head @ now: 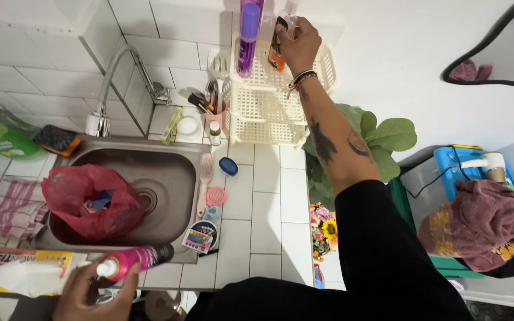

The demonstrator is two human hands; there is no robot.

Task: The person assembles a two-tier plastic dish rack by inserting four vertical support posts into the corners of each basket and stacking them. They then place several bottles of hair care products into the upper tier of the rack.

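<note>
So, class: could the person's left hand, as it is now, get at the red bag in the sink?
Probably not freely: the left hand already grips a pink spray bottle, though the red bag lies close with nothing between.

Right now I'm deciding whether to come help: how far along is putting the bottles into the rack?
Done: a purple bottle stands in the cream rack. In hand: the right hand sets an orange bottle there, and the left hand holds a pink spray can. Left: small items lie beside the sink.

A pink spray bottle (135, 260) is gripped by the left hand (93, 291); a small orange bottle (276, 47) is held over the cream rack (269, 101) by the right hand (298, 44).
</note>
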